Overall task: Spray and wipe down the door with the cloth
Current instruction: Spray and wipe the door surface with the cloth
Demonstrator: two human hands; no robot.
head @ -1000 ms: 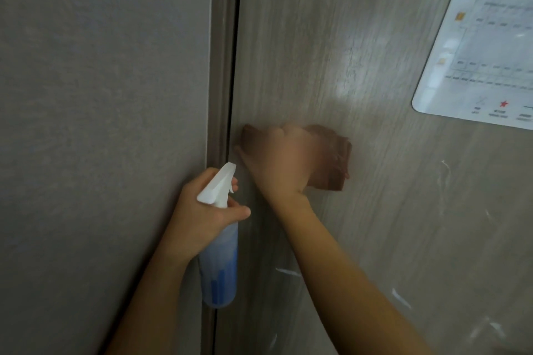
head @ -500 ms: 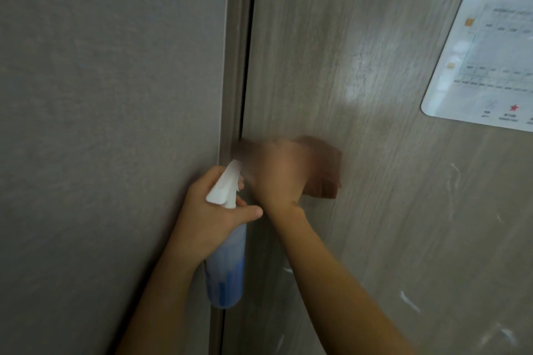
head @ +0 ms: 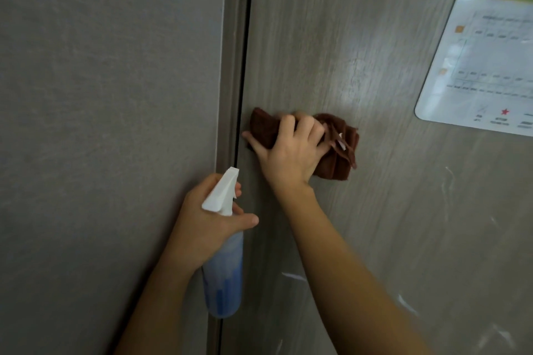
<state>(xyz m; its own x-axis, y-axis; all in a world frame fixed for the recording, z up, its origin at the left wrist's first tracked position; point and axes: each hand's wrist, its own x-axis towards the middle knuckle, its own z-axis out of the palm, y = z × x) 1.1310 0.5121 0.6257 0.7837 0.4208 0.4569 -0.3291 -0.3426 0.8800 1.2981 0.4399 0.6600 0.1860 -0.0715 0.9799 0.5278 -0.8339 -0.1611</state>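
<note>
**Head view: cloth pressed at the door's hinge edge, bottle held low**

Head camera looks down both forearms. The right hand (head: 291, 153) presses a bunched brown cloth (head: 337, 147) flat against the door (head: 331, 52), fingers curled over the top of it and the thumb splayed out toward the hinge gap (head: 240, 95). The left hand (head: 207, 222) is wrapped round the neck of a spray bottle (head: 223, 277), which hangs nearly upright, nozzle up and close to the gap; whether a finger sits on the trigger I cannot tell.

The unwiped door lies up and to the right of the cloth, so the right hand is nearer the work and the stroke would probably run that way. The cloth's long axis runs across the door, left to right. Whitish streaks (head: 292, 276) mark the lower door, below and right of both hands.

Counted: two hands, one cloth, one bottle, one door, one poster (head: 484, 66) at upper right, one wall panel (head: 109, 124) left of the gap.
</note>
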